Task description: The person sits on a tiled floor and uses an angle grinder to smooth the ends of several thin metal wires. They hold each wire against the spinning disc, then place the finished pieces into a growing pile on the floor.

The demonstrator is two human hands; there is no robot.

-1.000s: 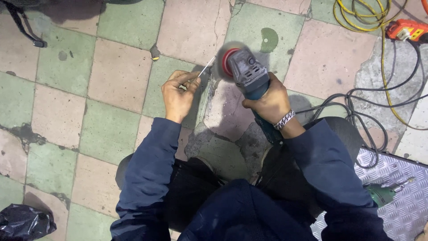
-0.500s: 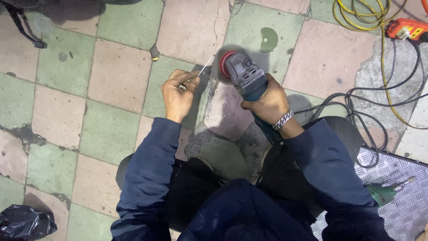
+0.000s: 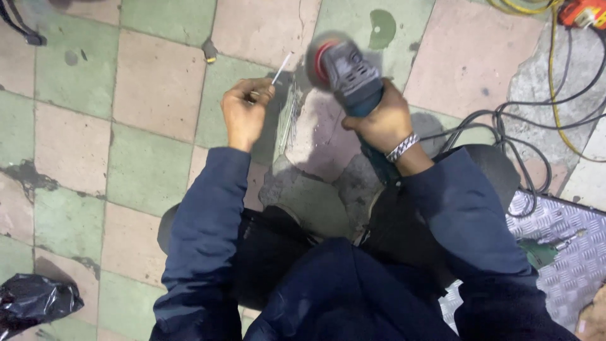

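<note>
Fingers of the left hand [image 3: 245, 112] pinch a thin, stiff silver metal rod [image 3: 281, 68] low over the tiled floor [image 3: 158, 88]. Right hand [image 3: 382, 121] is clenched around the heavy grey angle grinder [image 3: 350, 72], best held by its body, just beside the rod.

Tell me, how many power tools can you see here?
2: a grey angle grinder in the right hand, and an orange tool at the top right corner, cut off by the frame.

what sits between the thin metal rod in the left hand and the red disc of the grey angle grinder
Nothing visible: only bare cracked floor tile shows between the thin metal rod held by the left hand and the grey angle grinder gripped by the right hand.
</note>
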